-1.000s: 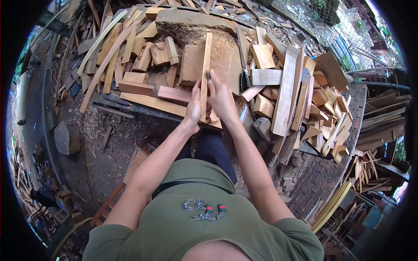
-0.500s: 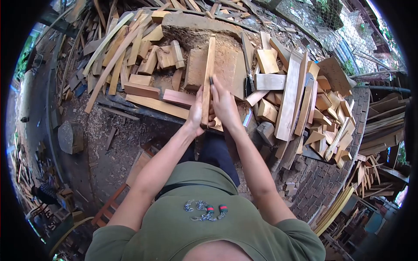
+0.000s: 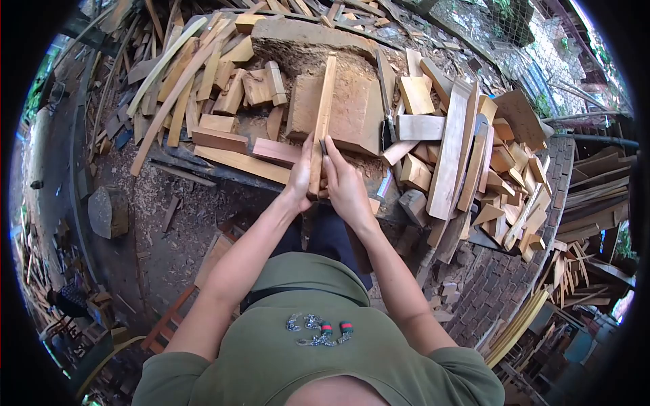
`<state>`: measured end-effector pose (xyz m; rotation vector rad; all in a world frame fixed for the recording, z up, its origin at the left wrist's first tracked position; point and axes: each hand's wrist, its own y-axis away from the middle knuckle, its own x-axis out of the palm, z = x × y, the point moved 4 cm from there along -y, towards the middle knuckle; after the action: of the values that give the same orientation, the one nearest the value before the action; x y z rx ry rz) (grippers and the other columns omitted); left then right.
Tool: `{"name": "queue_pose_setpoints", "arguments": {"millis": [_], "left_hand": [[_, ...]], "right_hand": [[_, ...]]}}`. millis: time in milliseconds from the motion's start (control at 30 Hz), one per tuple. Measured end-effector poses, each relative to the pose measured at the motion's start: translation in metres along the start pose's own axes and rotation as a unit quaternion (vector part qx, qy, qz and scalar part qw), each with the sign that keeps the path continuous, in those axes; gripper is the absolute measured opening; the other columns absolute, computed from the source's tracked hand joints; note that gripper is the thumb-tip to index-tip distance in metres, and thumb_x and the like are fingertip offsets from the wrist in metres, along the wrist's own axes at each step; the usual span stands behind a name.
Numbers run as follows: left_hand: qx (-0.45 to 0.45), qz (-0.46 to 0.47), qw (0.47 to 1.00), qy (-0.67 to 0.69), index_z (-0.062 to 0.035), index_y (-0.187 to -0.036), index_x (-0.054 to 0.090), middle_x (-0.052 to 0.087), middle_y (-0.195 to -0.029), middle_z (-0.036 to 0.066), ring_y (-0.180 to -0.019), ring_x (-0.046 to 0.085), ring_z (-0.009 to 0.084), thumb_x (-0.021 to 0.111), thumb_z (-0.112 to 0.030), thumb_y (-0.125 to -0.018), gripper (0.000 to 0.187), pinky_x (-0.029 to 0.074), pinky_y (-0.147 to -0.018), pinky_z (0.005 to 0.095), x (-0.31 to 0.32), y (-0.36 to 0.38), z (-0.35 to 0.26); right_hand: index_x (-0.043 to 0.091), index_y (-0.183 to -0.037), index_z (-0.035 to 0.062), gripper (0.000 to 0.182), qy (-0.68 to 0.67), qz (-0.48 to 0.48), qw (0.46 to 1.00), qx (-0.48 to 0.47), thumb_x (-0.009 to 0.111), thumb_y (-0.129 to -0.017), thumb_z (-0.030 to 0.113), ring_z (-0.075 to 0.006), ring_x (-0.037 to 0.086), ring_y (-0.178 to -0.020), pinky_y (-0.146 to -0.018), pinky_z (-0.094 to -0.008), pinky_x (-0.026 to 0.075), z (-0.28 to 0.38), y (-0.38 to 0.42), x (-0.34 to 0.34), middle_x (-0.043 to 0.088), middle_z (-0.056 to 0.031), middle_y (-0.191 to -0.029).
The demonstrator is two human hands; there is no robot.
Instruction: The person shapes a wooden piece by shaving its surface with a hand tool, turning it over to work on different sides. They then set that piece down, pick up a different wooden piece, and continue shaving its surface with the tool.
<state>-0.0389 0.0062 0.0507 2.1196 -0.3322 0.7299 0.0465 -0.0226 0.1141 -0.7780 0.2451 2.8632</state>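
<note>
A narrow wooden strip (image 3: 325, 98) points away from my body, its far end over a broad wooden block (image 3: 352, 108). My left hand (image 3: 301, 177) is wrapped round the near end of the strip from the left. On the strip's right side my right hand (image 3: 345, 186) pinches a small dark object (image 3: 323, 145) against the wood; most of it is hidden by the fingers, so I cannot make out what it is.
Wood offcuts (image 3: 416, 95) lie heaped right of the block, with long boards (image 3: 447, 152) among them. More pieces (image 3: 257, 88) are piled at the left. A log stump (image 3: 108, 212) stands on the ground at the left, and a person (image 3: 68, 298) is at the far left.
My right hand has slid toward my body along the strip, with the small dark object. The strip's near end has shifted slightly left; my left hand still grips it.
</note>
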Motion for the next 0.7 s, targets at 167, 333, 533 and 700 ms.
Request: {"name": "queue_pose_setpoints", "arguments": {"millis": [167, 333, 533, 700], "left_hand": [[-0.062, 0.034, 0.997, 0.028, -0.0183, -0.105, 0.051, 0.045, -0.061, -0.001, -0.047, 0.046, 0.0088, 0.029, -0.062, -0.095, 0.049, 0.034, -0.034, 0.022, -0.004, 0.003, 0.004], [0.019, -0.004, 1.0, -0.024, -0.031, -0.132, 0.041, 0.046, -0.067, -0.003, -0.047, 0.045, 0.0071, 0.028, -0.056, -0.098, 0.045, 0.036, -0.034, 0.0204, 0.004, 0.007, -0.007], [-0.048, 0.031, 0.998, -0.013, -0.0343, -0.14, 0.031, 0.046, -0.069, -0.003, -0.046, 0.04, 0.0075, 0.027, -0.053, -0.099, 0.045, 0.033, -0.033, 0.0197, -0.002, 0.007, -0.005], [0.013, 0.011, 0.998, -0.062, -0.0288, -0.141, 0.031, 0.049, -0.072, -0.001, -0.047, 0.042, 0.0087, 0.026, -0.053, -0.099, 0.049, 0.032, -0.034, 0.0204, -0.01, -0.009, 0.002]], "right_hand": [[0.047, -0.132, 0.0024, 0.04, 0.037, -0.026, 0.999, -0.006, 0.042, -0.097, 0.022, -0.0471, 0.06, -0.086, -0.074, -0.0515, 0.048, -0.011, -0.062, -0.007, 0.061, -0.0315, -0.088], [0.044, -0.135, 0.0038, 0.041, 0.059, -0.017, 0.998, -0.024, 0.044, -0.097, 0.021, -0.0468, 0.061, -0.084, -0.07, -0.0523, 0.048, -0.001, -0.022, 0.001, 0.061, -0.0325, -0.085], [0.045, -0.133, 0.0025, 0.04, 0.089, -0.017, 0.996, -0.003, 0.042, -0.097, 0.02, -0.0463, 0.061, -0.083, -0.071, -0.0534, 0.046, -0.003, -0.069, 0.0, 0.061, -0.0309, -0.084], [0.046, -0.132, 0.0023, 0.04, 0.102, -0.023, 0.995, 0.007, 0.043, -0.096, 0.018, -0.0452, 0.061, -0.082, -0.072, -0.0531, 0.046, 0.002, -0.033, 0.002, 0.061, -0.0305, -0.084]]}}
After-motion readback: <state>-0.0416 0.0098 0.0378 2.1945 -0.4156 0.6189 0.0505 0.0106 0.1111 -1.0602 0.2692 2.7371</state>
